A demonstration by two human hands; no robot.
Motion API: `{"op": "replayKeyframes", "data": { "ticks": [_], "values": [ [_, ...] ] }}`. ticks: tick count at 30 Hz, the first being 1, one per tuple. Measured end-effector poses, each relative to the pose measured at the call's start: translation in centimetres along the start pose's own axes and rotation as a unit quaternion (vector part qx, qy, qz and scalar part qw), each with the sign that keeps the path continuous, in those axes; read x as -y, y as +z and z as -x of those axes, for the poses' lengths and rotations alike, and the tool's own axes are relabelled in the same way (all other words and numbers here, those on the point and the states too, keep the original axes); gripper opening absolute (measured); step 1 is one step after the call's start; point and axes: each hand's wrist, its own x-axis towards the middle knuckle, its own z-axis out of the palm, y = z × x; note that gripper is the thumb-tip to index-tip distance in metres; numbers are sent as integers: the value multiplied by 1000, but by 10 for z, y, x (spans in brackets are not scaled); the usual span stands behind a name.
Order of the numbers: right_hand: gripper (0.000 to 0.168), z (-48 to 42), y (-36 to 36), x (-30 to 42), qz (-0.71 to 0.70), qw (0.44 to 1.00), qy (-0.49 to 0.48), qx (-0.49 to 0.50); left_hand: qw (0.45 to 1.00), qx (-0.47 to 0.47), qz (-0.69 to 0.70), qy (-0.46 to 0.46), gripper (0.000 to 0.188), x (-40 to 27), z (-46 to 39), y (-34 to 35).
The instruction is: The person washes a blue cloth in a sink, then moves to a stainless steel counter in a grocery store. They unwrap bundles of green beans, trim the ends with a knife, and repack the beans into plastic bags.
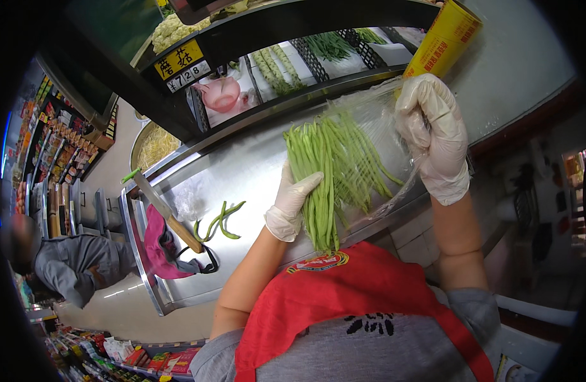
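Observation:
In a whitish glove, my left hand (295,203) grips a bundle of long green beans (317,191) above a stainless steel counter (245,176). My right hand (436,133), gloved as well, holds bunched clear plastic film (393,124) at its edge. The film stretches over more of the beans, to the right of my left hand. Beyond my right hand, a yellow roll with red writing (441,40) stands tilted. A few loose green beans (224,219) lie on the counter to the left of the bundle.
A knife with a wooden handle (183,234) lies across a magenta cloth item (162,258) at the counter's left end. Behind the counter are black crates (309,59) of vegetables and a pink plastic basket (220,94). A person in grey (83,265) is beyond the left end.

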Motion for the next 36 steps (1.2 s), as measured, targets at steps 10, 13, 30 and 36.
{"op": "replayKeyframes", "data": {
  "ticks": [10,13,30,36],
  "values": [
    [30,-15,-46,-10,-32,997,4,-77,992,-95,-59,60,44,24,11,-42],
    [30,-10,-48,-9,-30,996,0,-89,991,-103,-71,48,46,16,17,-51],
    [31,-13,-66,63,1,961,-256,-101,667,-5,-727,161,81,11,44,-30],
    [29,12,-76,78,1,968,-233,-92,650,-45,-750,118,77,17,48,-52]
  ]
}}
